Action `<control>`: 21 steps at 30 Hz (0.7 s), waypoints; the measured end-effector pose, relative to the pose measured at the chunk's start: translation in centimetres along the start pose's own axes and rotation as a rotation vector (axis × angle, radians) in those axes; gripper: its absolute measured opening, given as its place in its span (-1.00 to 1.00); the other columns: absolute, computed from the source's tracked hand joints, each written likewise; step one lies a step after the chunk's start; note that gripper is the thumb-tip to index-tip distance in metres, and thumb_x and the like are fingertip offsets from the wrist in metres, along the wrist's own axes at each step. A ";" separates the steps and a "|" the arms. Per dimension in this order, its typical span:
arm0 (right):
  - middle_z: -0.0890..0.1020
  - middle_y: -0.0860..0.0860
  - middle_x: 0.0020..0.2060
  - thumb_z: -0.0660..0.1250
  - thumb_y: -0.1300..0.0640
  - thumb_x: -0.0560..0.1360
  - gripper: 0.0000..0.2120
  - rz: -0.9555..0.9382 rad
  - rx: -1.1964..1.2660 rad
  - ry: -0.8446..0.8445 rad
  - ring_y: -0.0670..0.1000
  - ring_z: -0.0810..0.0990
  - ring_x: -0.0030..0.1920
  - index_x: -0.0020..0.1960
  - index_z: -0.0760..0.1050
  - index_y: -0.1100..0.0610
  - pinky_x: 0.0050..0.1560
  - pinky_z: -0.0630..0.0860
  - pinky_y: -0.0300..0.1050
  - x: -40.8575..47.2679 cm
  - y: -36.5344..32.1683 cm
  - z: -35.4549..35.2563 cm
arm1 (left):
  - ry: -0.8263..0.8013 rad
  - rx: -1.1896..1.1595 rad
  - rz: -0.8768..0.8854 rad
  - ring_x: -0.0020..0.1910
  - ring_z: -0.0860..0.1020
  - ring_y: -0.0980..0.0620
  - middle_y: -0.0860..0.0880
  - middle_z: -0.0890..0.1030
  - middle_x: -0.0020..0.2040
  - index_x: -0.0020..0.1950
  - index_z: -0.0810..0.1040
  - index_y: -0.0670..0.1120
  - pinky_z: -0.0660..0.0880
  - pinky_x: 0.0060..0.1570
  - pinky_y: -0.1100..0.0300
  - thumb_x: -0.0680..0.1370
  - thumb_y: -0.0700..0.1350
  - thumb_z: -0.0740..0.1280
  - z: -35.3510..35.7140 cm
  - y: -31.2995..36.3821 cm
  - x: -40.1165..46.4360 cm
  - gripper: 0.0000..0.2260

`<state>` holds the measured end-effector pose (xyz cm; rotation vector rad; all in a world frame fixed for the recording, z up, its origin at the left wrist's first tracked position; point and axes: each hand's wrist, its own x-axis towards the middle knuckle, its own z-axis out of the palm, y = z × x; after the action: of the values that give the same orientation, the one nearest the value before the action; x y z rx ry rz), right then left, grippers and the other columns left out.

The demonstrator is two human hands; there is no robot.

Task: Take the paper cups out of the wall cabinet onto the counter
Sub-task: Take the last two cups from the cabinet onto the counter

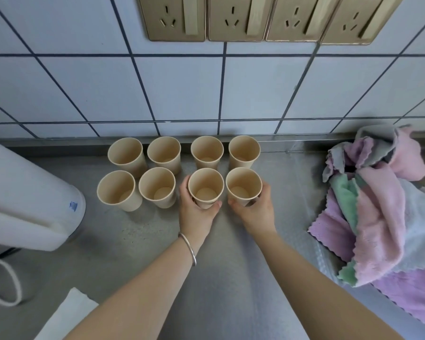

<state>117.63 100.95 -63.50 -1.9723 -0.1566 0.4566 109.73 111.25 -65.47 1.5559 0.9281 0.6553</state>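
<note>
Several tan paper cups stand upright in two rows on the grey steel counter point(231, 253), close to the tiled wall. My left hand point(196, 212) is wrapped around one front-row cup point(205, 185). My right hand point(258, 207) grips the front-row cup point(243, 184) at the right end. Both held cups rest on the counter, side by side. The other front cups point(115, 188) point(157, 185) stand free to the left. The back row point(206, 149) is untouched. The wall cabinet is out of view.
A large white roll point(22, 200) lies on the left. A pile of pink, purple and green cloths point(378, 212) fills the right side. Gold wall sockets point(236, 18) sit above on the tiles. White paper point(66, 315) lies at the near left.
</note>
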 end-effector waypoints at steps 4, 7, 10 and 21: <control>0.47 0.02 0.25 0.49 0.12 0.33 -0.32 0.011 -0.128 0.007 0.01 0.46 0.25 0.36 0.28 0.09 0.18 0.43 -0.13 -1.1 1.0 -0.5 | -0.035 -0.047 -0.104 0.40 0.34 -0.04 -0.10 0.28 0.46 0.48 0.10 -0.02 0.30 0.39 0.08 0.25 -0.37 0.51 -0.5 -0.2 -1.3 -0.08; 0.46 0.06 0.25 0.43 0.12 0.39 -0.34 0.079 -0.124 0.051 0.03 0.46 0.24 0.41 0.24 0.13 0.21 0.43 -0.07 -2.2 1.1 -0.8 | -0.031 -0.065 -0.248 0.43 0.30 -0.07 -0.15 0.22 0.49 0.53 -0.01 -0.08 0.27 0.36 0.13 0.33 -0.40 0.46 -1.1 0.3 -2.3 -0.07; 0.47 0.07 0.22 0.37 0.11 0.45 -0.38 0.159 -0.072 0.079 0.06 0.46 0.25 0.43 0.21 0.15 0.22 0.42 -0.01 -3.5 0.8 -0.9 | -0.021 -0.032 -0.343 0.36 0.38 -0.10 -0.19 0.27 0.45 0.52 0.02 -0.12 0.34 0.33 0.07 0.36 -0.36 0.45 -2.1 0.8 -3.3 -0.13; 0.48 0.08 0.19 0.28 0.12 0.50 -0.46 0.285 0.016 0.212 0.10 0.50 0.17 0.43 0.21 0.15 0.16 0.40 -0.04 -11.1 -0.7 -2.9 | -0.271 0.118 -0.386 0.04 0.58 -0.21 -0.07 0.57 -0.08 0.15 0.52 -0.16 0.42 -0.03 0.14 0.43 -0.26 0.35 -4.1 4.3 -7.7 -0.71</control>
<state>108.66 95.36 -59.10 -2.0204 0.2646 0.4258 103.15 106.77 -59.88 1.4679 1.0350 0.1139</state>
